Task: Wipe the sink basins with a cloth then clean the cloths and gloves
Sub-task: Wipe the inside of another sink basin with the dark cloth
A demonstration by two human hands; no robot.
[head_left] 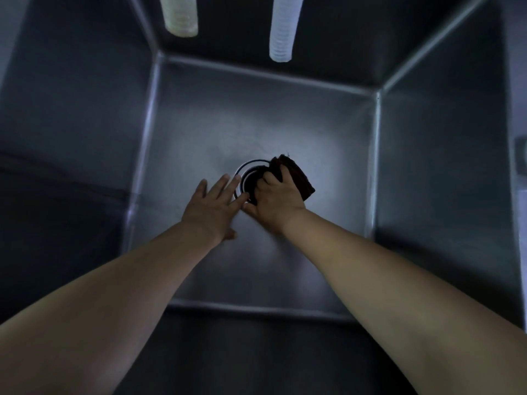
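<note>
I look down into a deep steel sink basin (199, 132). Both my bare arms reach to its floor. My right hand (275, 199) grips a dark brown folded cloth (296, 175) at the right edge of the round drain (248, 170). My left hand (212, 205) lies with straight spread fingers on the basin floor, its fingertips at the drain's left rim. The hands partly hide the drain.
Two pale ribbed hoses hang from above at the back: a yellowish hose (180, 14) on the left and a white hose (283, 29) in the middle. Steel walls enclose the basin on all sides. A rim fitting (521, 155) shows at the right edge.
</note>
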